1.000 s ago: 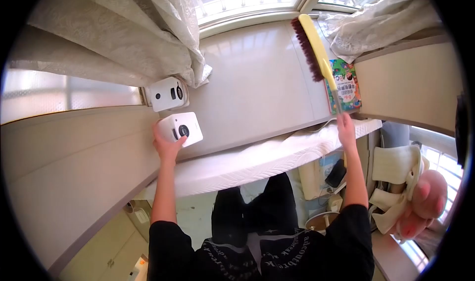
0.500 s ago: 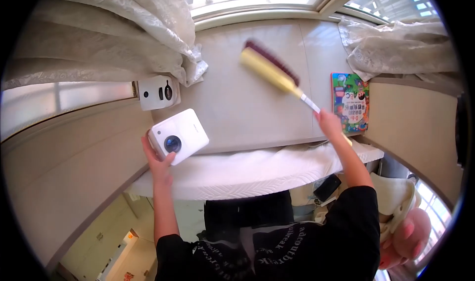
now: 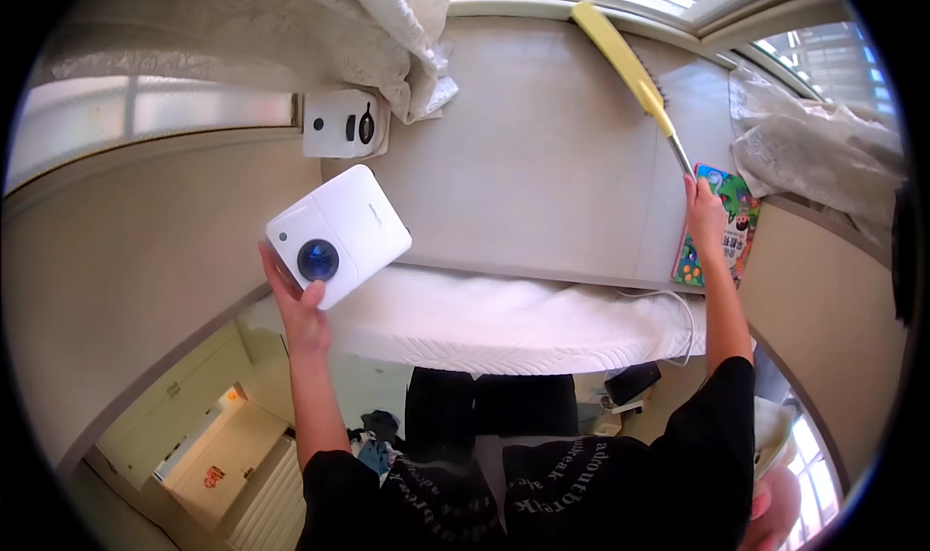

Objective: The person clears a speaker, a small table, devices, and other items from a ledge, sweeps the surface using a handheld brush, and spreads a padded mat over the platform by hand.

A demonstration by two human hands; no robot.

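Note:
My left hand point(image 3: 302, 314) grips a white boxy projector point(image 3: 360, 223) by its lower left corner, thumb close to the round dark lens. The projector is held up over the near left part of the window sill point(image 3: 523, 154). In my right hand point(image 3: 707, 217) is the handle of a long yellow brush point(image 3: 620, 57) with dark bristles. The brush head points away toward the window frame at the far edge, bristles facing right. Behind my right hand and wrist lies a colourful children's book point(image 3: 731, 231), partly covered by them.
A white device with dark oval parts point(image 3: 339, 125) stands at the left beside the gathered curtain point(image 3: 421, 57). Another curtain point(image 3: 804, 125) hangs at the right. White quilted cloth point(image 3: 484, 323) covers the near edge, with a white cable point(image 3: 690, 323) on its right. A dark phone-like object point(image 3: 632, 384) lies below.
The brush has swung away and to the right, its head now near the window frame. My right hand has moved up in front of the book. The left hand still holds the projector.

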